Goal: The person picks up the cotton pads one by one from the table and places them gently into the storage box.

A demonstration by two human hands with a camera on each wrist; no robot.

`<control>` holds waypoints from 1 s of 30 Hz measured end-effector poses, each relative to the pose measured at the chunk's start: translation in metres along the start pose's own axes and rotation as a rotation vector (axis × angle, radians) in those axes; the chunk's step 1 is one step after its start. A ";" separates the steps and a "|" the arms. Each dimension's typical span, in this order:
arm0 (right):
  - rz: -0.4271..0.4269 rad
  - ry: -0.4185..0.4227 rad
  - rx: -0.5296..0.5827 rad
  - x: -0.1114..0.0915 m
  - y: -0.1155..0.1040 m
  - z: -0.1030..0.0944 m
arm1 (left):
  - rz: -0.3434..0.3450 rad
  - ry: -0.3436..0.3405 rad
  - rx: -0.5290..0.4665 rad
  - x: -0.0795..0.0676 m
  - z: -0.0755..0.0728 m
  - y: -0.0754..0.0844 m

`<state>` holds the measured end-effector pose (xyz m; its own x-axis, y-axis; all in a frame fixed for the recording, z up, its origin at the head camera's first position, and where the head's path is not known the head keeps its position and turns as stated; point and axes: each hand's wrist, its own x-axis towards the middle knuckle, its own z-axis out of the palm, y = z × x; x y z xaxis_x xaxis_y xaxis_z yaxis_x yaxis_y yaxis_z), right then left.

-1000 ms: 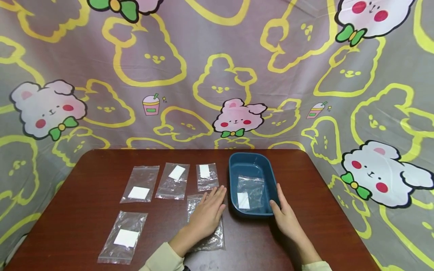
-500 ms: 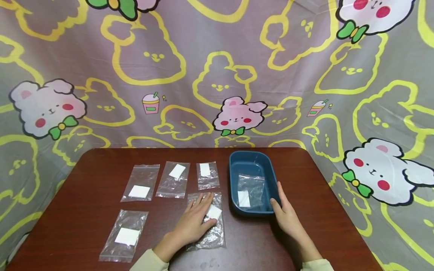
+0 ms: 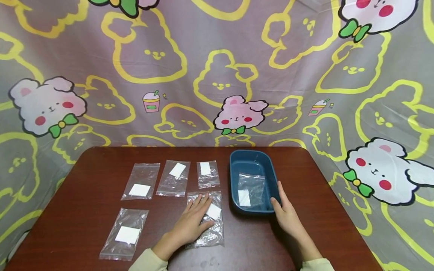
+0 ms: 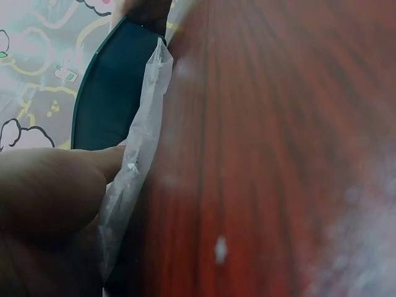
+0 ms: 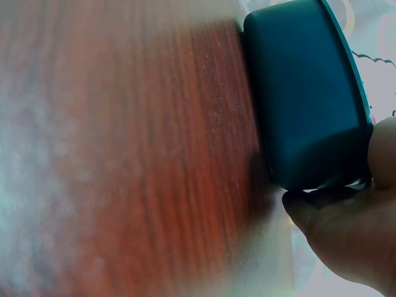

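Cream sleeves [image 3: 149,260] reach in from the near side over a red-brown table [image 3: 251,244]. Left of the left hand [image 3: 190,222], apart from it, lies a front bag [image 3: 115,250], clear with a white slip. The left hand itself rests flat, fingers straight, on a crinkled bag [image 3: 217,230], hiding much of its left part; a white label [image 3: 214,212] shows between thumb and fingers. Between the hands, just right of that bag, stands a blue tub [image 3: 251,153]. The right hand [image 3: 288,218] holds its right side, thumb at the rim, fingers along the outer wall. Inside, left of that thumb, lies a small bag [image 3: 254,188]. Beyond the left hand, three clear bags [image 3: 207,181] with white slips lie side by side, apart. Farthest off hangs a patterned cloth [image 3: 190,67].
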<state>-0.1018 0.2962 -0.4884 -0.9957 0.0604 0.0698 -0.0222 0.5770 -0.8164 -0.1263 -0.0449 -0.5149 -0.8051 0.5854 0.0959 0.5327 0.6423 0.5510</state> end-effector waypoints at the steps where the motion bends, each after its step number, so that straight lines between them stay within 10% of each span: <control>1: -0.001 -0.001 0.002 0.000 0.000 0.000 | 0.002 0.000 0.002 0.000 0.000 0.000; 30: -0.013 -0.005 0.006 0.000 0.002 -0.001 | -0.005 0.043 0.023 0.001 0.004 0.002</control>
<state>-0.1016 0.2978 -0.4892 -0.9958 0.0487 0.0779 -0.0360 0.5733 -0.8186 -0.1251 -0.0414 -0.5172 -0.8180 0.5607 0.1284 0.5338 0.6570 0.5324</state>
